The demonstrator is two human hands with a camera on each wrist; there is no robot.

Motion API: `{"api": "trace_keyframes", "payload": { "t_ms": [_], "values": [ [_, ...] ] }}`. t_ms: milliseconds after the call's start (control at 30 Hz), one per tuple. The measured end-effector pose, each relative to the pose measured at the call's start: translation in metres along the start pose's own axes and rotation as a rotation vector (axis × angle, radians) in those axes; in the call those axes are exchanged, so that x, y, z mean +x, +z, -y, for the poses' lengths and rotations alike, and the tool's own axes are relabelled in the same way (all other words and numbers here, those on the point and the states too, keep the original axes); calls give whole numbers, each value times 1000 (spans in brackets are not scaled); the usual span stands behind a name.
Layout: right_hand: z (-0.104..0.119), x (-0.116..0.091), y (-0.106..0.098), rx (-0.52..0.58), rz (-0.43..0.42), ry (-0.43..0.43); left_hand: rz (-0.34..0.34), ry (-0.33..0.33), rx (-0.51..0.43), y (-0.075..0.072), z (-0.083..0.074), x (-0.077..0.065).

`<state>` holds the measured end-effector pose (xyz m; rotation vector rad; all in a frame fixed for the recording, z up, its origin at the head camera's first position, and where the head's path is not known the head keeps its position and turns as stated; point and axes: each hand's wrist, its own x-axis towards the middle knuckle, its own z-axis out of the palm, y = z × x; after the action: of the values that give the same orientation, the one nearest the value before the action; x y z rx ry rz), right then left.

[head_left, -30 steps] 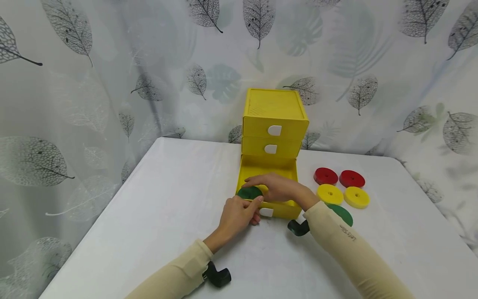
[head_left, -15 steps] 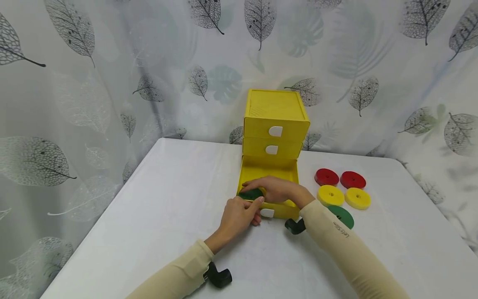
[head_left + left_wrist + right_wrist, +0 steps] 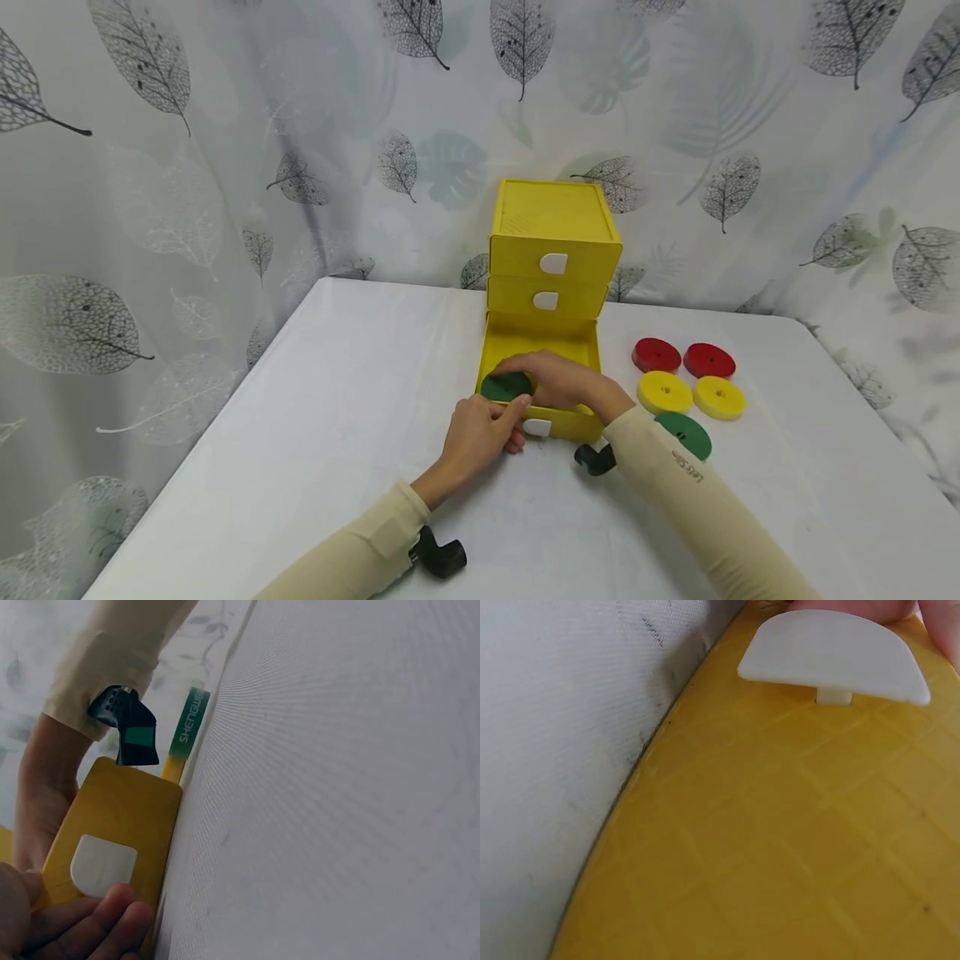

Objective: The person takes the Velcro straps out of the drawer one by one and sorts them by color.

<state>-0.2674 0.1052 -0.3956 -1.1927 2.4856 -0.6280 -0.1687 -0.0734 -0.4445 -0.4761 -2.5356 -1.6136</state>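
Note:
A yellow drawer unit (image 3: pixel 555 208) stands at the back, its bottom drawer (image 3: pixel 573 423) pulled out. My left hand (image 3: pixel 480 429) grips that drawer's front wall, thumb over the top edge and fingers before it. In the left wrist view those fingers (image 3: pixel 94 926) lie against the yellow front, close to its white handle (image 3: pixel 103 866). Inside the drawer, a green disc (image 3: pixel 504 387) lies near the front left corner. My right hand (image 3: pixel 558 382) reaches in from the right and holds this disc, index finger bent over its far edge. The right thumb is hidden.
Right of the drawer lie two red discs (image 3: pixel 708 360), two yellow discs (image 3: pixel 718 397) and another green disc (image 3: pixel 688 435), partly behind the right sleeve. Each wrist wears a black camera mount (image 3: pixel 441 557). A leaf-patterned curtain (image 3: pixel 337 150) hangs behind the white table (image 3: pixel 360 375).
The green disc in the drawer tipped under my right fingers and now lies flatter, slightly further right. My left hand has stayed on the drawer front.

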Motion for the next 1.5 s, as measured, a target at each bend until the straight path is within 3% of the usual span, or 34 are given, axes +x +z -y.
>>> {"api": "trace_keyframes", "payload": {
  "t_ms": [333, 633, 1133, 1500],
  "values": [
    [-1, -15, -9, -13, -114, 47, 3, -15, -12, 0, 0, -2],
    [7, -25, -21, -1, -168, 98, 33, -105, 56, -2, -2, -2],
    [13, -43, -33, -40, -238, 141, 23, -51, 54, 2, -1, 0],
    [20, -69, -49, -5, -363, 90, 35, -60, 79, 2, -4, 7]
  ]
}}
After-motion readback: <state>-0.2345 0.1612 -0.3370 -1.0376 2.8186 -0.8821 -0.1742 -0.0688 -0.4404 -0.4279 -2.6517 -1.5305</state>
